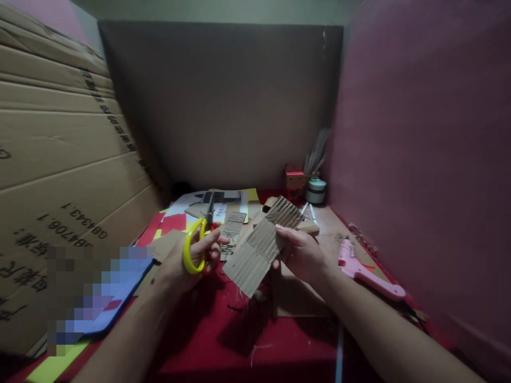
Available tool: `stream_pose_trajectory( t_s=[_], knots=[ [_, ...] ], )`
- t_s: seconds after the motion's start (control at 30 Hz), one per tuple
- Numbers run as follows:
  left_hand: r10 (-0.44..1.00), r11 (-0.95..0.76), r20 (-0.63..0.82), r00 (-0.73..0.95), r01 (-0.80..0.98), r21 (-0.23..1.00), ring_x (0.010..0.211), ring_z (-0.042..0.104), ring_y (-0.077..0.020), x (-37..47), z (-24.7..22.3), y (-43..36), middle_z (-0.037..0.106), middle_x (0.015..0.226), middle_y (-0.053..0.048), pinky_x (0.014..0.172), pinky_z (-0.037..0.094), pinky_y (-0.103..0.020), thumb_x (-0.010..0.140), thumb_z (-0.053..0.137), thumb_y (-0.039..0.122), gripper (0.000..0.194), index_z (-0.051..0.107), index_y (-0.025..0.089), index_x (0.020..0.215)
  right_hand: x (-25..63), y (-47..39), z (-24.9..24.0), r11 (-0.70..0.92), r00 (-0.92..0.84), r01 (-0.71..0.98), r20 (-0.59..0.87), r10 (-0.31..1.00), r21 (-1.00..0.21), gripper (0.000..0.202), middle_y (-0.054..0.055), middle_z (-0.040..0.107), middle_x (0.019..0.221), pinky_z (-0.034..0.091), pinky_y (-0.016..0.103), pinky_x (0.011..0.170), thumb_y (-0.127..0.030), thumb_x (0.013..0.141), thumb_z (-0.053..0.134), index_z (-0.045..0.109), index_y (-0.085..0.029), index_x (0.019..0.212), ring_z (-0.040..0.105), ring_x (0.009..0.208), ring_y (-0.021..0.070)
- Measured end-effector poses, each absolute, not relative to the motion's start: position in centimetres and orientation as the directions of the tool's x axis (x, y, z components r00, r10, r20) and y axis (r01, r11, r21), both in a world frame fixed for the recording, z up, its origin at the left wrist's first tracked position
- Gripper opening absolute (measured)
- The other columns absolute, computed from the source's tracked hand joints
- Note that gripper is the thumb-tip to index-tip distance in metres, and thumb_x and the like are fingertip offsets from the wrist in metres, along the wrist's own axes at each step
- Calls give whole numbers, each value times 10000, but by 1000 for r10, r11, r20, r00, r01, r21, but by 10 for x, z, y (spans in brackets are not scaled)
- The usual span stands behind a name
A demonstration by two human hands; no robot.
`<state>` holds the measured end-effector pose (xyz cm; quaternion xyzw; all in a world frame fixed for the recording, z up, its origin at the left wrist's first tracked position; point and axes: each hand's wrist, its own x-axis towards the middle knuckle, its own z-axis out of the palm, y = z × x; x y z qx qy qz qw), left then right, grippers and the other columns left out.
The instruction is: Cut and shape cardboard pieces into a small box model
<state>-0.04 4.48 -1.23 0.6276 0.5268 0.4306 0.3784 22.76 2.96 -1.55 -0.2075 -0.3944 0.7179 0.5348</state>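
Note:
My left hand [202, 250] has its fingers through the handles of a pair of scissors [192, 247], yellow with some red-orange, whose dark blades point up and away. In my right hand [299, 250] is a tan corrugated cardboard piece [255, 252], tilted and pinched at its right edge; its upper end shows bare ridges. The scissors and the cardboard are apart. Behind them lies a small ridged strip [234, 224]. Thin scraps hang or lie under the cardboard's lower corner.
A pink glue gun [369, 274] lies at the right. Brown cardboard [297, 298] rests on the red cloth [247, 361]. Printed paper [183, 205], a red box [294, 183] and a mint jar [316, 190] stand farther back. A large carton [59, 138] borders the left.

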Motion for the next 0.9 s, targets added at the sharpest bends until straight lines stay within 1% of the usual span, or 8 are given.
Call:
stream_pose_trajectory(
  t_s=[0.07,0.13,0.17,0.23,0.37,0.5,0.6,0.9],
  knots=[
    [971,-64,78,226,-69,996,299,339,-25,13,-5,31,553,586,39,309,283,-162,723,653,466,385,560,183,967,227,31,-17,-75,-314,-617,157,936,-783,207,47,670,715,516,230,387,-267,778,593,670,-111,892,601,553,142],
    [954,73,-9,300,-202,977,370,469,-42,27,1,19,603,660,27,342,344,-145,593,795,302,455,572,187,972,226,32,-19,-34,-288,-624,188,939,-781,212,61,683,762,533,229,417,-261,797,588,665,-108,923,614,580,141],
    [957,117,-50,285,-224,967,452,553,-75,32,4,15,626,709,15,405,422,-160,559,816,250,498,572,191,989,226,33,-20,-20,-284,-622,202,937,-783,208,67,686,775,535,227,422,-259,802,588,664,-105,920,618,590,142],
    [979,111,-58,196,-268,957,508,598,-94,40,6,10,628,718,25,457,467,-168,522,831,193,552,560,203,1002,227,33,-20,1,-283,-614,221,934,-790,206,79,688,796,533,224,422,-268,807,594,662,-101,906,623,605,145],
    [991,52,-21,133,-237,970,481,546,-48,38,7,14,590,717,45,442,431,-135,508,833,144,556,555,193,987,228,32,-16,23,-260,-592,218,941,-806,246,84,690,798,520,217,418,-317,807,609,657,-103,919,608,561,134],
    [970,48,3,242,-208,977,400,408,-9,27,3,21,463,582,84,379,332,-117,561,811,178,484,565,191,977,231,32,-10,85,-202,-608,258,945,-789,264,66,684,807,508,207,397,-343,813,605,661,-130,960,613,610,143],
    [954,28,29,298,-185,982,366,330,-9,25,1,20,410,525,95,344,254,-118,612,778,210,447,563,199,1004,234,33,-9,123,-159,-623,279,947,-772,226,53,676,775,516,205,415,-330,811,613,678,-129,890,594,580,124],
    [947,-3,73,313,-219,976,448,464,-42,25,-1,19,554,633,49,400,360,-126,623,759,232,371,572,187,940,234,34,-9,120,-115,-625,244,963,-771,205,36,663,681,490,208,372,-328,770,645,685,-129,799,581,510,123]
  ],
)
